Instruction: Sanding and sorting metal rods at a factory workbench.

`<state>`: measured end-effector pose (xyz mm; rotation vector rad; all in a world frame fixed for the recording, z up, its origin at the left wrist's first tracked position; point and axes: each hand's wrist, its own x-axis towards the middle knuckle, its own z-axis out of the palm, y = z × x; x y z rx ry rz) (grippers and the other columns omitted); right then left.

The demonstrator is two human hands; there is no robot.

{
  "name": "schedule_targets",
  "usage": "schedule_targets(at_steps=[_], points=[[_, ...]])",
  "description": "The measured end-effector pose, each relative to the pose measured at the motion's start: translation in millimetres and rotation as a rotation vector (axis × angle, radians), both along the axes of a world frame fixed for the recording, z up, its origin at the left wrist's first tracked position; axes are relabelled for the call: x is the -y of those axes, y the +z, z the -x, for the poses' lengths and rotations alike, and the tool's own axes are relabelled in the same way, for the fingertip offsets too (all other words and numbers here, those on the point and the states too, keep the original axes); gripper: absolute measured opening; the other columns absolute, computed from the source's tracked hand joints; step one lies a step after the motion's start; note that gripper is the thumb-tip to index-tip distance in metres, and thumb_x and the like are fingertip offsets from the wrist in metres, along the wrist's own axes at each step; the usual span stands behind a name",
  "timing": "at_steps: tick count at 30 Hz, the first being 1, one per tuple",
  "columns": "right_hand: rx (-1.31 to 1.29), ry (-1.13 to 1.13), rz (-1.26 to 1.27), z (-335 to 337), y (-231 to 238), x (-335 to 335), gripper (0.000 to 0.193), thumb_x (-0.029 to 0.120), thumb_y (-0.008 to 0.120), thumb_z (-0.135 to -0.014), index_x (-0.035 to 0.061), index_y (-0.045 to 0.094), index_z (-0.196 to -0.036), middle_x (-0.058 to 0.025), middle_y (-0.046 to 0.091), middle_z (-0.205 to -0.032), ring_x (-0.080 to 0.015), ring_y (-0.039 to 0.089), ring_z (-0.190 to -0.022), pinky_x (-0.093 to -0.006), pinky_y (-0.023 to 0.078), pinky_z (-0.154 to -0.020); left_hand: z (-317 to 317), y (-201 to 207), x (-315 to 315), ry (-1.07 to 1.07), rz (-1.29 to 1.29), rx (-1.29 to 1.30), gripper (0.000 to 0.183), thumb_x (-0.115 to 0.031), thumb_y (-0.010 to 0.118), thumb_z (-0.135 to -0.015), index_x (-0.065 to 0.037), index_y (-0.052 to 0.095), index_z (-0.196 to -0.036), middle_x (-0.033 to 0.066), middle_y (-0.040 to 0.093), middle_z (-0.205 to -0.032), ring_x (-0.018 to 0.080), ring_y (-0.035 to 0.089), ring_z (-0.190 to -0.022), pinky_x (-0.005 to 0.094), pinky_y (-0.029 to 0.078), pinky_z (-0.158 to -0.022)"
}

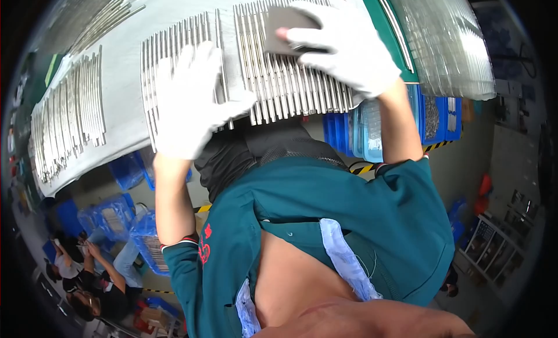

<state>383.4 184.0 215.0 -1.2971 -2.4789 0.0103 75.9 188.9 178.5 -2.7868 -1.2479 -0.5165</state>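
Slim silvery metal rods lie side by side in rows on a table covered with a pale sheet (123,88). My right hand (357,50), in a white glove, grips a dark grey flat pad (283,25) over the right row of rods (285,91). One bare fingertip pokes through the glove and presses on the pad. My left hand (189,105), gloved too, lies with its fingers stretched out over the middle row of rods (149,65). It covers part of that row. A few rods (219,53) sit apart between the two rows, next to my left fingers.
Another row of rods (72,111) lies at the left, with a loose pile (107,18) farther back. Clear plastic-wrapped tubes (447,42) stand at the right. Blue bins (433,120) are below the table's right side. Other people (99,280) sit at the lower left.
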Motion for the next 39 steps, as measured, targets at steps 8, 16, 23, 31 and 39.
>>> schedule_targets(at_steps=[8, 16, 23, 31, 39], points=[[0.010, -0.074, 0.062, -22.6, -7.8, 17.6, 0.048, 0.023, 0.076, -0.078, 0.0184, 0.074, -0.125, -0.0160, 0.058, -0.142, -0.0367, 0.055, -0.125, -0.0431, 0.044, -0.108, 35.9, -19.6, 4.3, 0.176, 0.070, -0.069, 0.081, -0.058, 0.069, -0.087, 0.000, 0.055, -0.142, 0.0244, 0.052, -0.148, 0.0388, 0.048, -0.139, 0.0564, 0.026, -0.119], [0.073, -0.007, 0.055, -12.6, -3.8, 20.0, 0.042, 0.031, 0.077, -0.078, 0.0317, 0.076, -0.120, -0.0057, 0.064, -0.134, -0.0286, 0.059, -0.113, -0.0427, 0.045, -0.100, 42.5, -13.1, 6.6, 0.285, -0.049, -0.091, 0.085, -0.058, 0.070, -0.086, 0.007, 0.055, -0.138, 0.0263, 0.052, -0.146, 0.0400, 0.046, -0.139, 0.0562, 0.022, -0.120], [0.095, 0.113, 0.044, 29.4, -15.8, 5.4, 0.043, 0.020, 0.078, -0.078, 0.0245, 0.076, -0.121, -0.0100, 0.061, -0.138, -0.0303, 0.059, -0.121, -0.0392, 0.047, -0.105, 39.3, -17.9, 11.8, 0.251, 0.097, -0.084, 0.088, -0.062, 0.071, -0.083, 0.006, 0.057, -0.137, 0.0255, 0.051, -0.149, 0.0405, 0.044, -0.141, 0.0563, 0.021, -0.121], [0.161, -0.067, 0.306, 18.0, 10.9, 4.0, 0.042, 0.017, 0.077, -0.079, 0.0196, 0.076, -0.121, -0.0122, 0.059, -0.141, -0.0320, 0.059, -0.122, -0.0404, 0.048, -0.104, 38.8, -15.3, 12.5, 0.195, 0.072, 0.028, 0.056, -0.049, 0.072, -0.088, -0.017, 0.066, -0.133, 0.0278, 0.054, -0.144, 0.0455, 0.047, -0.136, 0.0602, 0.025, -0.117], [0.072, 0.073, -0.088, 80.2, -17.3, -3.8, 0.043, 0.025, 0.078, -0.081, 0.0285, 0.074, -0.124, -0.0081, 0.058, -0.141, -0.0288, 0.059, -0.118, -0.0382, 0.049, -0.100, 38.7, -10.8, 8.0, 0.256, 0.080, -0.064, 0.083, -0.064, 0.068, -0.083, 0.000, 0.061, -0.135, 0.0232, 0.054, -0.146, 0.0393, 0.045, -0.140, 0.0589, 0.024, -0.118]])
